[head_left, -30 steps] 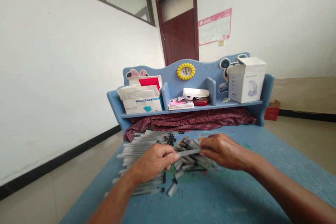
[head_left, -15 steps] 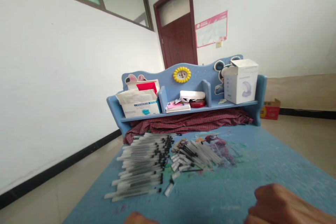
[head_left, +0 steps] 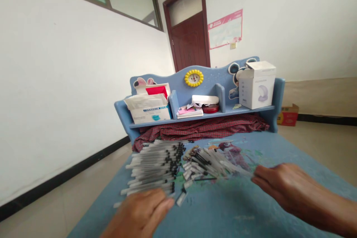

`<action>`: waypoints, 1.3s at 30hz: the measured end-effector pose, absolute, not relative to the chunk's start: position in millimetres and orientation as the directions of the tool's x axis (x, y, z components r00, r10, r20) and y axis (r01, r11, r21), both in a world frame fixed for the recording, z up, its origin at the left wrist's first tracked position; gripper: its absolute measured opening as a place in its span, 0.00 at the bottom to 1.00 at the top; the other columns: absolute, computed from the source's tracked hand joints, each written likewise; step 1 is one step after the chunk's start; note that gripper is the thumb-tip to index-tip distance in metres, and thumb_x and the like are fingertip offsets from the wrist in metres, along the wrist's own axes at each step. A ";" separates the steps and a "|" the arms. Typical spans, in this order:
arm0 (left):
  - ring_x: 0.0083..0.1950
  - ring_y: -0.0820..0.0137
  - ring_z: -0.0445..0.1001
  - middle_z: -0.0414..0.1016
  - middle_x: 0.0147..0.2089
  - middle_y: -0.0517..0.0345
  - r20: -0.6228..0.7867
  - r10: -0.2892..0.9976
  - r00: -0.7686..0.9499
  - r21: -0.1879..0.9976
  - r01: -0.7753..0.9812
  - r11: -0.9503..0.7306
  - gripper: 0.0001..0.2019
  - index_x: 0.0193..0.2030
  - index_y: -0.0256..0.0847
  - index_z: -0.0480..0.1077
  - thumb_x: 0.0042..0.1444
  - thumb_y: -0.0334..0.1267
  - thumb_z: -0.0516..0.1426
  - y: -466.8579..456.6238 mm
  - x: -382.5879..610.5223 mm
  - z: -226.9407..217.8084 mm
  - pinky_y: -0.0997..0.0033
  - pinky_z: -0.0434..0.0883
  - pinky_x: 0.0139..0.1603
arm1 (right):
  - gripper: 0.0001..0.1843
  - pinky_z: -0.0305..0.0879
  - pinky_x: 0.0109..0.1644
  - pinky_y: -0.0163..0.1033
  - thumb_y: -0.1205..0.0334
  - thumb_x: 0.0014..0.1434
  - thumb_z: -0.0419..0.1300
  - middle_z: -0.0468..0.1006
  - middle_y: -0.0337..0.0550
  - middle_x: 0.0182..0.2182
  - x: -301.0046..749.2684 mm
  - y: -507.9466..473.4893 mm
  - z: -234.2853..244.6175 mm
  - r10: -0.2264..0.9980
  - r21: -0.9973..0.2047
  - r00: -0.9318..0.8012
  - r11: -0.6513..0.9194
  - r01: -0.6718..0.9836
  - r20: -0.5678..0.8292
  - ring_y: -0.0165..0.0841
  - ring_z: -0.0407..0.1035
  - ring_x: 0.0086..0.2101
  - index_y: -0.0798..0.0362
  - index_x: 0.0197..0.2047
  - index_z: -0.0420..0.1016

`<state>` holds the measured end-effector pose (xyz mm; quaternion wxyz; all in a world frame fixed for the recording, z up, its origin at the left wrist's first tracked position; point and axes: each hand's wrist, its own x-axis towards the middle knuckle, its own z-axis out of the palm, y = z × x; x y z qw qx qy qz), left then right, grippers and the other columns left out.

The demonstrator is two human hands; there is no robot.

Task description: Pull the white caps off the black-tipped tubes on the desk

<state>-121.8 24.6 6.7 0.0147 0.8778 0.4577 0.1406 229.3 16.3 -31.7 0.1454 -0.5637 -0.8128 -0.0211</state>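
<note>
Many clear pens with black ends (head_left: 150, 165) lie in a long row on the blue desk. My left hand (head_left: 142, 210) is over the row's near end, fingers pressed together and blurred; what they hold, if anything, is hidden. My right hand (head_left: 275, 182) is closed in a pinch on a clear pen barrel (head_left: 244, 171), which points left toward a loose pile of clear pen barrels (head_left: 216, 161). Between row and pile lie several clear pen caps (head_left: 191, 171). One loose cap (head_left: 181, 198) sits close to my left fingertips. A thin black refill (head_left: 205, 179) lies below the pile.
At the back, the blue desk (head_left: 212, 212) has a shelf (head_left: 228, 112) holding a mask box (head_left: 152, 113), a stack of papers (head_left: 189, 113), a red round tin (head_left: 210, 108) and a white carton (head_left: 258, 87). A checked cloth (head_left: 200, 128) is bunched beneath it.
Both hands have come up from the bottom edge, the left over the pen row and the right toward the barrel pile. A pen barrel now shows in my right fingers.
</note>
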 end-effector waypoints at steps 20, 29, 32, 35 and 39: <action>0.34 0.65 0.72 0.73 0.30 0.55 0.005 0.908 0.420 -0.062 0.906 -0.419 0.08 0.29 0.39 0.70 0.56 0.37 0.53 82.9 -120.3 4.7 0.72 0.64 0.34 | 0.24 0.63 0.38 0.42 0.50 0.61 0.45 0.79 0.57 0.35 138.3 118.7 -39.8 0.978 -0.080 -0.197 0.202 0.976 0.068 0.44 0.74 0.37 0.57 0.38 0.77; 0.38 0.64 0.72 0.71 0.37 0.55 -0.102 0.916 0.389 -0.057 0.917 -0.396 0.03 0.33 0.40 0.69 0.53 0.33 0.54 44.7 -177.0 -17.2 0.69 0.65 0.38 | 0.23 0.52 0.29 0.36 0.50 0.60 0.44 0.79 0.51 0.29 145.4 123.1 -47.3 0.968 -0.202 -0.192 0.224 0.954 0.164 0.40 0.73 0.32 0.53 0.29 0.76; 0.38 0.64 0.72 0.70 0.38 0.55 -0.092 0.917 0.388 -0.072 0.916 -0.395 0.03 0.34 0.40 0.68 0.53 0.33 0.54 47.0 -174.0 -18.0 0.69 0.65 0.38 | 0.21 0.50 0.28 0.35 0.52 0.60 0.46 0.79 0.48 0.28 145.4 121.8 -49.8 0.958 -0.240 -0.208 0.253 0.937 0.199 0.36 0.72 0.30 0.52 0.28 0.75; 0.38 0.65 0.72 0.70 0.37 0.55 -0.116 0.902 0.417 -0.079 0.901 -0.427 0.03 0.31 0.40 0.67 0.53 0.33 0.53 50.2 -170.5 -16.6 0.70 0.65 0.38 | 0.20 0.49 0.28 0.34 0.53 0.60 0.46 0.77 0.45 0.25 147.2 120.9 -52.3 0.942 -0.282 -0.238 0.301 0.911 0.235 0.33 0.70 0.28 0.52 0.27 0.74; 0.36 0.66 0.71 0.69 0.35 0.56 -0.121 0.882 0.455 -0.058 0.884 -0.464 0.05 0.27 0.39 0.66 0.52 0.29 0.53 49.2 -165.4 -11.2 0.71 0.64 0.37 | 0.19 0.50 0.29 0.34 0.55 0.60 0.47 0.75 0.43 0.24 150.4 119.6 -51.3 0.915 -0.348 -0.274 0.371 0.861 0.297 0.31 0.67 0.27 0.53 0.25 0.72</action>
